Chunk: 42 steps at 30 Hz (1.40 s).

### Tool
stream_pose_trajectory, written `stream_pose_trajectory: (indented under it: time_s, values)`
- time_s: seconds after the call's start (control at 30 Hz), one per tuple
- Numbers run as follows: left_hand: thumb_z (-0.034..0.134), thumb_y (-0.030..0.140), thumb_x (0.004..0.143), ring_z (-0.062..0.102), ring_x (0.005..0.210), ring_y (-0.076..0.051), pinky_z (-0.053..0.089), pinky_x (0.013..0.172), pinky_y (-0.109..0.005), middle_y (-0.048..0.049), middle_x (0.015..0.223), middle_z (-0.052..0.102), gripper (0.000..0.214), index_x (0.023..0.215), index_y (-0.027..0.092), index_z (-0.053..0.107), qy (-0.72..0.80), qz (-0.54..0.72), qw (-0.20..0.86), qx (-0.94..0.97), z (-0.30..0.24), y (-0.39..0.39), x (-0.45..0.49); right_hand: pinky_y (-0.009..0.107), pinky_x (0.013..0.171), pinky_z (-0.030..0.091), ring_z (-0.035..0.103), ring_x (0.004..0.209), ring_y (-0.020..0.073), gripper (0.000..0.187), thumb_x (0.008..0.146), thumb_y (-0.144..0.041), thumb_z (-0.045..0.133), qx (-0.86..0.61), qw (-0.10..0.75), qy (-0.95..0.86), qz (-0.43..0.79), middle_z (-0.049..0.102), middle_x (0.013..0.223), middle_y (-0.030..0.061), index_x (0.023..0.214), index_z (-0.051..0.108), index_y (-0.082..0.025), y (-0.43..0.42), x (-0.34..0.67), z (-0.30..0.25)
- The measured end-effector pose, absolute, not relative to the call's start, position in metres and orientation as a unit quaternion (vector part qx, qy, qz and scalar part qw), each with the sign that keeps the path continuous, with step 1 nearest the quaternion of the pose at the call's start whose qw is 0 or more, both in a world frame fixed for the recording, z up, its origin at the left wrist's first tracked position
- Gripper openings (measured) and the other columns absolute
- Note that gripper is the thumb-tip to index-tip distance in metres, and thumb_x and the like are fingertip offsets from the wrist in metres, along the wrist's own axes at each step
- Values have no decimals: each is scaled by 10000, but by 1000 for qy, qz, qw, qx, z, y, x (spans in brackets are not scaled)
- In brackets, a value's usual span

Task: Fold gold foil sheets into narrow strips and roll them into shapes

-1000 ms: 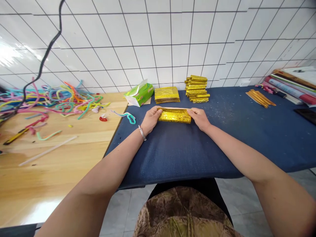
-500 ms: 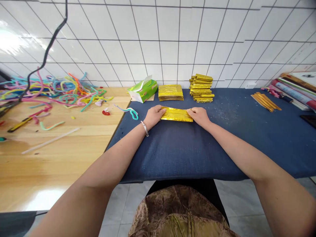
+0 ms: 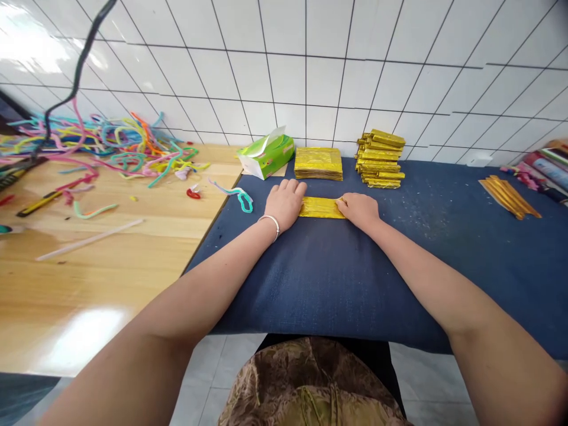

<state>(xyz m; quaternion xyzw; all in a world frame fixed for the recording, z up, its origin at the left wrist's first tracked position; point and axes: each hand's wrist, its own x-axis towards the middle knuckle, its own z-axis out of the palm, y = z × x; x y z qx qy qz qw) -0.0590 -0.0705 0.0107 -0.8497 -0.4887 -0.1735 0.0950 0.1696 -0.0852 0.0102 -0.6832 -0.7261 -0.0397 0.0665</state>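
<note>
A strip of shiny gold foil paper (image 3: pixel 323 207) lies on the dark blue cloth in front of me. My left hand (image 3: pixel 286 203), with a bracelet at its wrist, rests flat over the paper's left end, fingers stretched away from me and hiding that end. Thumb and fingers of my right hand (image 3: pixel 360 209) pinch the paper's right end. Just behind the hands is a flat stack of gold foil sheets (image 3: pixel 318 163). To its right stands a pile of folded gold foil strips (image 3: pixel 380 160).
A green tissue box (image 3: pixel 268 155) sits behind my left hand. Colourful pipe cleaners (image 3: pixel 133 145) and a yellow-black utility knife (image 3: pixel 39 204) lie on the wooden table (image 3: pixel 146 272) at left. More folded gold strips (image 3: pixel 510 196) lie at right on the blue cloth (image 3: pixel 310 278).
The gold foil paper, held up by both hands before, is now down on the cloth. My left hand has gone from pinching its end to lying flat on it. The view has shifted slightly.
</note>
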Motion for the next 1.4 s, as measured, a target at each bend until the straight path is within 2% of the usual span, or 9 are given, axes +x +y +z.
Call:
stream_pose_trajectory:
  time_s: [0.17,0.3,0.47,0.67,0.77,0.83,1.03,1.27,1.4]
  values:
    - [351,182,928,483,1017,-218,396,852,-335,-81,1105,566,372,1234,269,543,-306,-65,56,-948,20,-68,-56,325,707,422,628,872,251,455,903,-502,351,-691,60,-720,-29,702,997,123,964,688,-202,-84,172,14]
    - [347,192,918,493,997,-221,396,830,-329,-90,1098,576,372,1197,246,588,-334,-53,49,-940,20,-72,-55,323,698,421,631,864,252,447,900,-515,357,-693,64,-718,-28,702,977,121,937,675,-202,-83,173,13]
    - [348,490,927,436,1192,-280,333,962,-387,-108,1385,463,510,1332,206,474,-369,-66,23,-927,14,-91,-52,320,706,427,624,858,244,407,884,-527,404,-709,78,-700,-24,686,987,115,993,623,-202,-84,175,12]
    - [265,597,915,254,1399,-282,206,1090,-401,-160,1513,275,699,1448,145,282,-371,-53,2,-927,5,-99,-51,405,908,394,524,1080,294,387,882,-435,453,-676,150,-719,-65,606,1137,157,1122,585,-161,-107,168,35]
    - [302,576,909,227,1412,-283,188,1108,-407,-165,1514,269,700,1455,139,267,-370,-61,1,-927,2,-99,-52,436,1069,263,375,1282,299,494,928,-443,340,-555,201,-804,-67,485,1353,158,1260,530,-130,-124,141,39]
    - [358,500,907,205,1420,-282,167,1118,-425,-153,1519,265,651,1454,155,279,-361,-55,7,-931,1,-99,-54,429,1132,169,235,1393,270,619,937,-516,248,-476,190,-858,-19,362,1477,122,1397,393,-130,-131,119,32]
    - [428,385,874,155,1433,-295,135,1132,-454,-138,1540,211,642,1462,179,273,-345,-30,-1,-938,-6,-93,-58,444,1164,99,59,1448,278,894,866,-701,175,-449,138,-875,113,110,1565,150,1485,144,-57,-130,98,1]
    - [322,520,916,102,1443,-300,105,1152,-456,-173,1549,141,719,1475,83,205,-378,-56,-59,-922,-11,-91,-59,472,1164,71,83,1439,324,956,841,-732,140,-520,91,-846,78,172,1543,194,1455,229,-5,-138,127,-4]
    - [414,558,878,209,1418,-307,129,1150,-471,-143,1495,322,657,1367,121,440,-366,-119,-219,-897,-1,-74,-58,471,1165,68,94,1438,325,951,832,-742,157,-534,85,-839,63,197,1541,181,1452,256,-29,-140,130,-7]
